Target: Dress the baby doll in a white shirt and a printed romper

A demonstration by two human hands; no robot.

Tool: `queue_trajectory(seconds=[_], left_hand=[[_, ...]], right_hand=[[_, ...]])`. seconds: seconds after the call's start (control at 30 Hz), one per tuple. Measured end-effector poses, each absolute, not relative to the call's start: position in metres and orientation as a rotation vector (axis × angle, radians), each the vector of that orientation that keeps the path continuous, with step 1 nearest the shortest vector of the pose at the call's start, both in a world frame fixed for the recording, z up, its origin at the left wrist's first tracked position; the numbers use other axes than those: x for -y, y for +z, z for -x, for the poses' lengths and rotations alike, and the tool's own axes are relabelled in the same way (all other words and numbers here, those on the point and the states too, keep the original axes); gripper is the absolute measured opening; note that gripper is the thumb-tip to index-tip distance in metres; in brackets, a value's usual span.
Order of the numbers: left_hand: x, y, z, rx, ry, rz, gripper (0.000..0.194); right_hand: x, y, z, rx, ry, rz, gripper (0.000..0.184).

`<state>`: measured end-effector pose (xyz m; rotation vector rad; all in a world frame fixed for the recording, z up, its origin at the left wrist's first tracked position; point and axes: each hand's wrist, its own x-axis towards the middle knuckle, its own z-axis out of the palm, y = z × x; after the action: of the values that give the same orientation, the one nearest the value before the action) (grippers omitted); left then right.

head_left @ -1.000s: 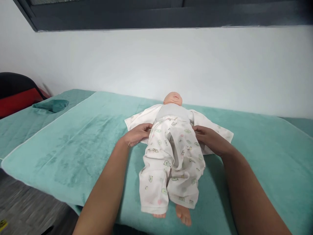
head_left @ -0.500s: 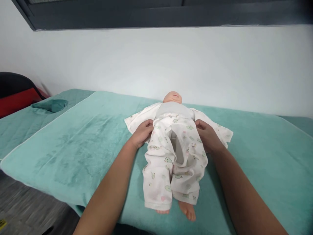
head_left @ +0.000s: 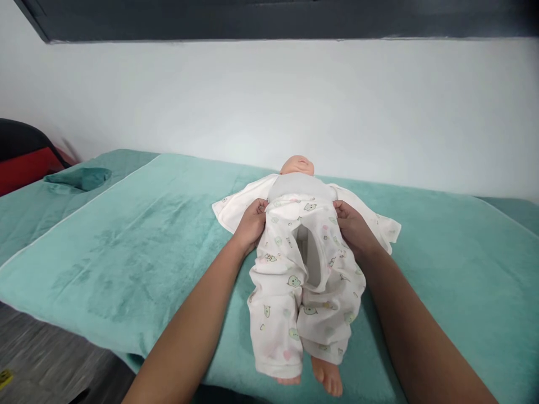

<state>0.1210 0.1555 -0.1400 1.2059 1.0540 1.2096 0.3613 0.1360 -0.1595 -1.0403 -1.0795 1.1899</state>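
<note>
A baby doll [head_left: 298,166] lies on its back on a teal towel [head_left: 138,235], head toward the wall. White printed trousers [head_left: 295,292] cover its legs, with bare feet showing at the near end. A white printed top [head_left: 236,209] lies spread open under its grey torso. My left hand [head_left: 251,224] is closed on the waistband at the doll's left side. At the other side my right hand [head_left: 352,227] grips the same waistband.
The towel covers a teal table against a white wall. A folded dark teal cloth [head_left: 78,178] lies at the far left. A black and red chair [head_left: 21,157] stands beyond the table's left end. Grey floor shows at the lower left.
Both hands have slid the trousers' waistband up the doll's body toward its chest. The trouser legs have ridden up and the feet show more.
</note>
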Motion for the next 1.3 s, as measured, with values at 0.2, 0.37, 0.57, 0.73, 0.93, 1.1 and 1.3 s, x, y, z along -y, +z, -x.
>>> queue_trajectory(seconds=[0.2,0.37,0.57,0.73,0.93,1.1,1.3], left_hand=[[-0.156,-0.140,-0.115,-1.008,1.206,-1.119,0.016],[-0.163,-0.149,-0.107,-0.959,1.200,-1.137,0.017],[-0.166,-0.147,-0.101,-0.974,1.182,-1.181,0.016],[-0.164,-0.145,-0.101,-0.941,1.150,-1.150,0.018],[-0.168,-0.150,-0.103,-0.810,1.223,-0.914,0.020],[-0.170,-0.152,-0.109,-0.865,1.258,-0.787,0.019],[-0.162,-0.143,-0.116,-1.168,1.331,-1.180,0.007]], right_hand=[[-0.127,-0.151,-0.362,1.050,1.281,1.052,0.024],[-0.128,-0.154,-0.372,1.086,1.317,1.126,0.021],[-0.135,-0.168,-0.376,1.167,1.184,1.296,0.019],[-0.140,-0.169,-0.368,1.246,0.930,1.436,0.027],[-0.145,-0.164,-0.356,1.396,0.534,1.684,0.032],[-0.157,-0.170,-0.354,1.329,0.444,1.754,0.035],[-0.153,-0.168,-0.353,1.291,0.525,1.606,0.031]])
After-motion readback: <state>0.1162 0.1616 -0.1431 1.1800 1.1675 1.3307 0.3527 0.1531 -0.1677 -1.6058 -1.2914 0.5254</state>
